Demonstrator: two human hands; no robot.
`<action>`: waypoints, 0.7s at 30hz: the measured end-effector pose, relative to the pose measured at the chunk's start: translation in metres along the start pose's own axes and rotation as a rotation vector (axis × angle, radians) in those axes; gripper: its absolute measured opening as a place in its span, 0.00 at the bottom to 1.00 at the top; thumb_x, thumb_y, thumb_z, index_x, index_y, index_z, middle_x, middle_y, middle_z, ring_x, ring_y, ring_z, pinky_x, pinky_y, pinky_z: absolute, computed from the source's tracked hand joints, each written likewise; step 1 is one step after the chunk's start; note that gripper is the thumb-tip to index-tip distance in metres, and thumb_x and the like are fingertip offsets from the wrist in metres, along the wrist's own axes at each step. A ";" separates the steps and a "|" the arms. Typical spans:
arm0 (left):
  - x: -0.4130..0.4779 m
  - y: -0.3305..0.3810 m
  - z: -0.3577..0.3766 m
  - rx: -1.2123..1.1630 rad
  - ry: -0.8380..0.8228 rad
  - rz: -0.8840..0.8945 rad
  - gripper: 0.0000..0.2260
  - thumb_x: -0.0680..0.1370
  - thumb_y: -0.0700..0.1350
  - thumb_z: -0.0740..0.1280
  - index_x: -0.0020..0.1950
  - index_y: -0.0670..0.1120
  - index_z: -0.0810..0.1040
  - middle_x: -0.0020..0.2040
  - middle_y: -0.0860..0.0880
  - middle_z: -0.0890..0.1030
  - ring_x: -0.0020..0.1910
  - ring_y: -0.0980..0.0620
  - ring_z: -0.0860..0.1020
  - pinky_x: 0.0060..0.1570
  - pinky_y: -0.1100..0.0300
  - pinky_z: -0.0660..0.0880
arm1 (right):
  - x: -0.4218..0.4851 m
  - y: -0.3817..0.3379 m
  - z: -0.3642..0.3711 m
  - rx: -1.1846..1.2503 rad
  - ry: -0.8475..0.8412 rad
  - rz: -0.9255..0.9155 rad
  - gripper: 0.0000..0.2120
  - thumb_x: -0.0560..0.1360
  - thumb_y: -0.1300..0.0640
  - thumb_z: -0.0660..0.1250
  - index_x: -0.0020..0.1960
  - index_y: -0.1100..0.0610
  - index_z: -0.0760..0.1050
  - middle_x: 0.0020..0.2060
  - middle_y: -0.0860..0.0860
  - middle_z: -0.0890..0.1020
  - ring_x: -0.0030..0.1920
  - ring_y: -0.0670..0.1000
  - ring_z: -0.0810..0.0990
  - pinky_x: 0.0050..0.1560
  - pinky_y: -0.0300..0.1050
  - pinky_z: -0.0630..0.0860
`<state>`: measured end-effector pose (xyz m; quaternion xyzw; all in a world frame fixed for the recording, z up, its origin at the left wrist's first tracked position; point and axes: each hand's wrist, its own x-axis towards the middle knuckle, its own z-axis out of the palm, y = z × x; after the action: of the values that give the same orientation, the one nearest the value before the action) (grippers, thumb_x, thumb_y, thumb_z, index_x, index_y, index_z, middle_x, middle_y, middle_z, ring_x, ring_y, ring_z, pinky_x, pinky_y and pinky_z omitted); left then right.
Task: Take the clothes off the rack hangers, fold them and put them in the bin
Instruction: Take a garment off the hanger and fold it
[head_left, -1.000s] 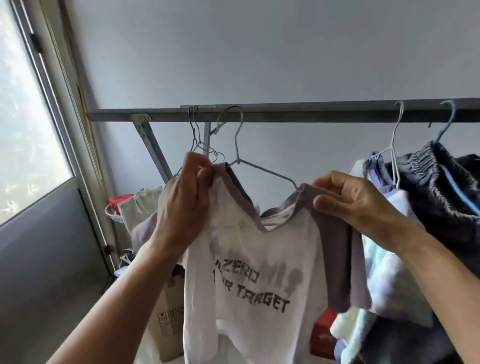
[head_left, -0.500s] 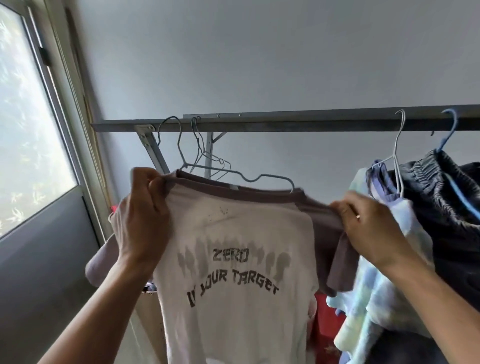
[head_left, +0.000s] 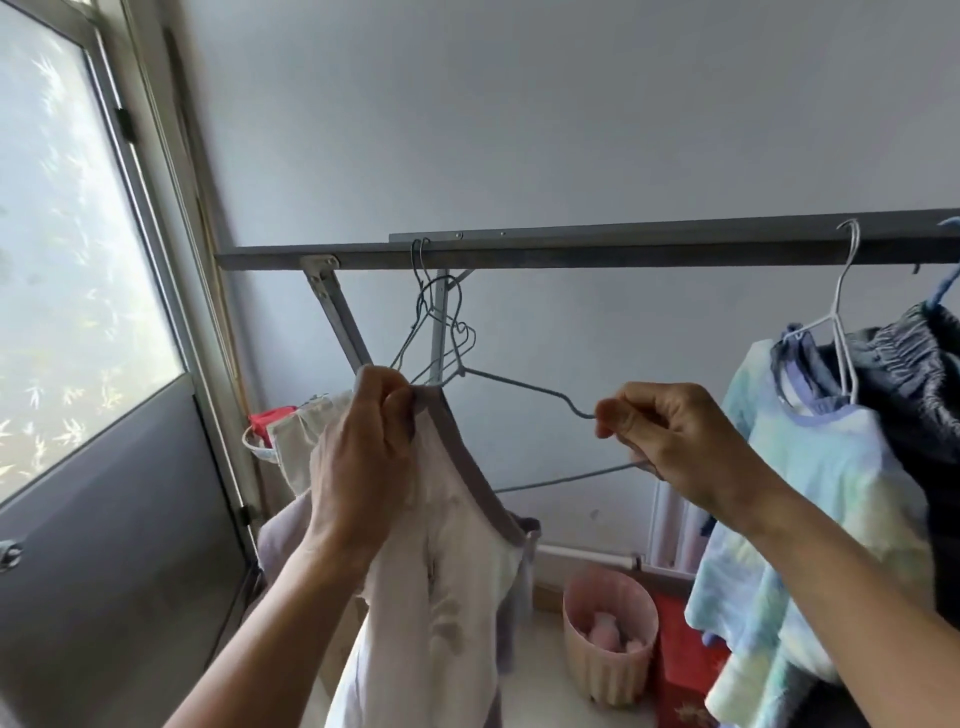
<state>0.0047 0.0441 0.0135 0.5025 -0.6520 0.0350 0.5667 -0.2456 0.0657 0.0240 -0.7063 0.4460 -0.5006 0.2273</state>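
A white T-shirt (head_left: 447, 597) with a grey-brown collar hangs limp from my left hand (head_left: 363, 457), which grips its collar near the neck of a grey wire hanger (head_left: 519, 387). My right hand (head_left: 670, 441) pinches the hanger's bare right end, now clear of the shirt. The hanger's hook is off the grey rack bar (head_left: 571, 249), just below it. Two empty wire hangers (head_left: 431, 312) hang on the bar behind. At the right a tie-dye blue shirt (head_left: 810, 519) on a white hanger (head_left: 841, 322) and dark shorts (head_left: 914, 374) hang from the bar.
A pink ribbed bin (head_left: 608, 644) stands on the floor below, with something pale inside. A red box (head_left: 680, 665) sits beside it. A window and grey door panel (head_left: 104, 519) fill the left. A beige bag (head_left: 301, 441) hangs near the rack's slanted brace.
The shirt has slid off the hanger's right side and now hangs bunched from my left hand. My right hand let go of the sleeve and took the hanger's end.
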 end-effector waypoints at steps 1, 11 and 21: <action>0.003 -0.005 -0.001 -0.032 -0.021 -0.060 0.07 0.83 0.46 0.58 0.50 0.46 0.73 0.37 0.54 0.78 0.37 0.48 0.76 0.39 0.53 0.71 | 0.000 0.001 -0.004 0.015 0.004 0.012 0.16 0.74 0.49 0.65 0.38 0.61 0.78 0.24 0.51 0.62 0.25 0.48 0.59 0.25 0.37 0.59; 0.020 -0.045 -0.012 -0.066 -0.183 -0.183 0.07 0.82 0.47 0.60 0.45 0.52 0.73 0.39 0.56 0.78 0.40 0.56 0.75 0.42 0.54 0.69 | 0.009 -0.018 -0.060 -0.243 0.389 0.019 0.13 0.76 0.55 0.70 0.35 0.59 0.82 0.19 0.46 0.66 0.21 0.46 0.63 0.24 0.37 0.62; 0.049 -0.020 -0.020 0.299 -0.473 0.098 0.07 0.80 0.55 0.60 0.46 0.55 0.73 0.44 0.58 0.82 0.42 0.54 0.78 0.38 0.59 0.72 | 0.077 -0.045 0.027 -0.831 0.534 0.058 0.11 0.81 0.57 0.54 0.50 0.63 0.72 0.48 0.66 0.79 0.50 0.67 0.77 0.43 0.50 0.65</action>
<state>0.0397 0.0165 0.0479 0.5425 -0.7773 0.0400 0.3160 -0.1949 0.0193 0.0868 -0.5715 0.6701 -0.4373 -0.1821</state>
